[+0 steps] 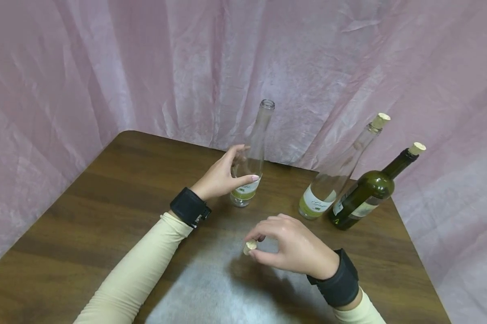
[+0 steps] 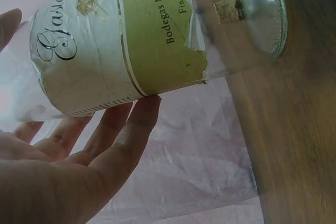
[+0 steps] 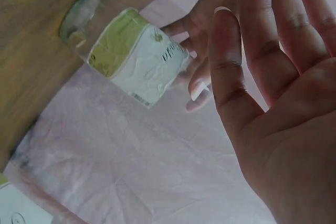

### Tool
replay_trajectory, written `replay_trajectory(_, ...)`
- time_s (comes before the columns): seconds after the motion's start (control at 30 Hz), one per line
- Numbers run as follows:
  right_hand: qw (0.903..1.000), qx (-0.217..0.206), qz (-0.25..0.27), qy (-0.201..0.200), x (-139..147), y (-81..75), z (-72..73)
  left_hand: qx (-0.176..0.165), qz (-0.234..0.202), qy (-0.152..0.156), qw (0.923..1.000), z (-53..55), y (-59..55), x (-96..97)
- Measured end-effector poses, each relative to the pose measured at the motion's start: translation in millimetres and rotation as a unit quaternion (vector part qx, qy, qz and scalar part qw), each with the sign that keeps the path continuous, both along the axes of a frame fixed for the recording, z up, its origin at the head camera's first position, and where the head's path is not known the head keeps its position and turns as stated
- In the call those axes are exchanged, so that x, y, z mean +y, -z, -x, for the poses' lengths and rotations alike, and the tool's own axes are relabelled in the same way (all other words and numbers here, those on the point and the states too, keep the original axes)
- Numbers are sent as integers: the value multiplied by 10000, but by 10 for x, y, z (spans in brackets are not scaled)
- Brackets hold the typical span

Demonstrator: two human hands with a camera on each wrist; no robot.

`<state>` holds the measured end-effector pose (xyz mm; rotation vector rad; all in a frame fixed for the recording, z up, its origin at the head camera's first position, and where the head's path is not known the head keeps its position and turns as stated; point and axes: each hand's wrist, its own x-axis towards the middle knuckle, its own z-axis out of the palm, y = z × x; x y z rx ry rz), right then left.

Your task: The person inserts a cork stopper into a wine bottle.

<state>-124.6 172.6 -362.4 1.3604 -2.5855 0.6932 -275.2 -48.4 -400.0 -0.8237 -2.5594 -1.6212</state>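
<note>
My left hand (image 1: 223, 175) grips a clear glass bottle (image 1: 256, 148) round its body, thumb in front and fingers behind. The bottle stands on the table with its mouth uncovered. In the left wrist view its white and green label (image 2: 157, 30) shows, and a small cork (image 2: 228, 10) appears through the glass near the base; I cannot tell if it is inside. In front of the bottle, my right hand (image 1: 293, 245) pinches a cork (image 1: 249, 247) between thumb and index finger, above the table. The right wrist view hides that cork behind the fingers.
To the right stand another clear bottle (image 1: 336, 175) and a dark green wine bottle (image 1: 366, 191), close together, each with a cork in its neck. A pink curtain (image 1: 194, 67) hangs behind the brown wooden table (image 1: 85, 211).
</note>
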Motion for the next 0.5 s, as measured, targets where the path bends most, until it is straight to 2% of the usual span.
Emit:
replay_trajectory(0.23,9995,86,280,113,6,-115,63,-20,89,67,9999,-4,-22,-34)
replay_trajectory(0.5,9982,112,494,326,-33,-325,135,17,48,305,9995,-18,-47,-67)
